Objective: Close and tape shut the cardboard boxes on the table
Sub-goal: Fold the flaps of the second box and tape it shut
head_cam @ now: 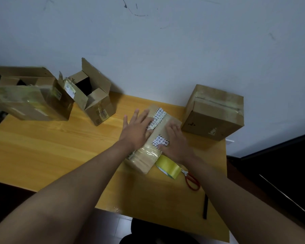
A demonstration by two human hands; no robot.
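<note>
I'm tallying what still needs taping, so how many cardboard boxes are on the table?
4: a flat box under both hands, a taped box at the right, an open box at the back, and a large box far left, partly out of frame.

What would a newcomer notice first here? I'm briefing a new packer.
Both hands, left hand and right hand, press flat on a small taped box at the table's middle. A yellow tape roll and red scissors lie beside it; an open box waits far left.

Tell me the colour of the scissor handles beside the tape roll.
Red, seen in the head view: the scissors lie right of the yellow tape roll.
</note>
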